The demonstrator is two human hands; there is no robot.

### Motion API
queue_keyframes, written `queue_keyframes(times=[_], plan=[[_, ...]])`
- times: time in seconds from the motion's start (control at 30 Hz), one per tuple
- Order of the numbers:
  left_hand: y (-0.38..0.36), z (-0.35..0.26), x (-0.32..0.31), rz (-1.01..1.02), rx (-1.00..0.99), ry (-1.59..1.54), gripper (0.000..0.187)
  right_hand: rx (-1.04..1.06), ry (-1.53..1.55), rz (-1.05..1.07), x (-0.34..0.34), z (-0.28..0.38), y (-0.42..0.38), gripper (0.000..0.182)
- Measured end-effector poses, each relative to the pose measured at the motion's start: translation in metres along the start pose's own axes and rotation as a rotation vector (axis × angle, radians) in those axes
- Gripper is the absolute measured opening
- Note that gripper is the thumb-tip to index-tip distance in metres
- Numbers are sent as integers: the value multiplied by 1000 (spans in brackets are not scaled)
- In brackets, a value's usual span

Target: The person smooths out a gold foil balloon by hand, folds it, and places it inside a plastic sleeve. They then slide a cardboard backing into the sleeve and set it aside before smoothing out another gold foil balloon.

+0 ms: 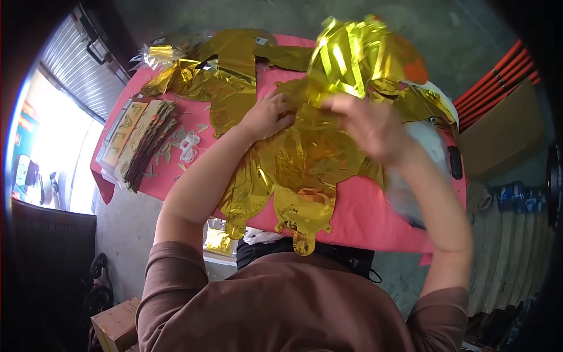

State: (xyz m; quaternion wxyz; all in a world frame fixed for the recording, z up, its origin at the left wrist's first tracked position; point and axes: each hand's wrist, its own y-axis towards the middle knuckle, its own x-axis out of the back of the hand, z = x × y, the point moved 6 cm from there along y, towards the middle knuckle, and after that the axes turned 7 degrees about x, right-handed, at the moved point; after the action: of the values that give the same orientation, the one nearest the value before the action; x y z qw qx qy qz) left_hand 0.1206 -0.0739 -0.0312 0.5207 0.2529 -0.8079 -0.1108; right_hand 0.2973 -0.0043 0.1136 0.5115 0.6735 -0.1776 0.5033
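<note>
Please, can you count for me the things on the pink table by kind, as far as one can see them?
Gold foil balloon pieces: 3, one flat under the left hand, one crumpled by the right hand, one further back
Stacks of packets: 1
Small white bits: 1 cluster, not countable
Total: 5

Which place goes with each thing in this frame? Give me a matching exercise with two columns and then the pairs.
Things:
1. left hand
2. right hand
3. card stack
4. box

Places:
A. on the floor, lower left
B. lifting crumpled gold foil
C. pressed flat on the foil balloon
D. at the left end of the pink table

Pairs: 1-C, 2-B, 3-D, 4-A
</note>
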Motion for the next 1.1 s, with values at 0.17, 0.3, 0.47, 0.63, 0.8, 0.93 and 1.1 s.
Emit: queue_keyframes(times=[0.17,0.3,0.47,0.63,0.8,0.93,1.1], plan=[[-1,3,-1,-10,-2,41,25,108,-105,81,-68,47,-55,16],[0,0,1,-1,-8,-21,27,46,-87,140,-77,63,-78,24],[3,-4,7,3,-20,-111,27,-35,-90,5,-59,73,-73,30],[3,-13,11,38,-64,-157,30,-63,-30,-71,-51,89,-72,33],[4,-1,9,2,68,-265,33,51,83,198,-72,97,-74,38],[4,-5,11,-29,57,-256,35,-120,260,380,-57,95,-62,45],[3,-11,8,72,39,-277,40,-392,397,267,-43,43,-32,38]])
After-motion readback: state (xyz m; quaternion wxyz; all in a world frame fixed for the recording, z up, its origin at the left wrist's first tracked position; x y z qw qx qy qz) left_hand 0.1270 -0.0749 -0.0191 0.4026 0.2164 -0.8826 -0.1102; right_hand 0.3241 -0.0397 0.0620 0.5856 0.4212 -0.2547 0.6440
